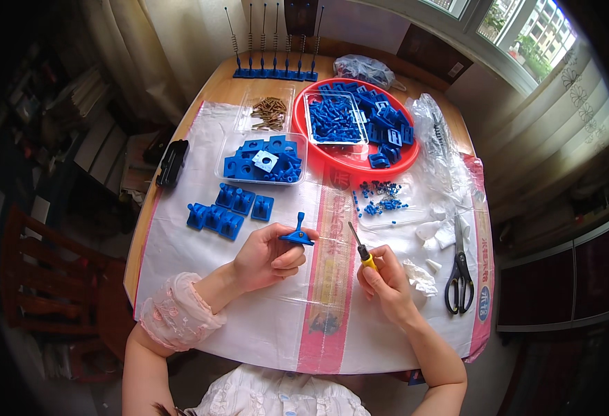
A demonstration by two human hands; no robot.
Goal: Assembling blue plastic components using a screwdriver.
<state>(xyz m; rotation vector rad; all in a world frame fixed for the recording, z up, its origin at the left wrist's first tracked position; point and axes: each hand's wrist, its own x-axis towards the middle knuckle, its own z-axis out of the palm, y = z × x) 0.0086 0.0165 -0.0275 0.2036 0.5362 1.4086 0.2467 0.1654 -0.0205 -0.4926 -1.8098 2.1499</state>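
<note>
My left hand (271,260) is closed on a small blue plastic base with an upright post (298,232), held above the table between thumb and fingers. In my right hand (387,281) is a screwdriver (364,254) with a yellow and black handle; its metal shaft points up and left, apart from the base. Several similar blue pieces (216,218) lie beyond my left hand, with one more blue piece (262,207) beside them. Small blue and metal bits (382,201) are spread on a clear lid (408,213) beyond my right hand.
A clear tub (300,173) holds blue square plates; behind it are brass-coloured screws (270,113). A red basin (332,165) carries more blue parts. Black scissors (461,270), crumpled tissue (420,279) and plastic bags (437,149) lie at the right. Spring rods (275,52) stand at the back.
</note>
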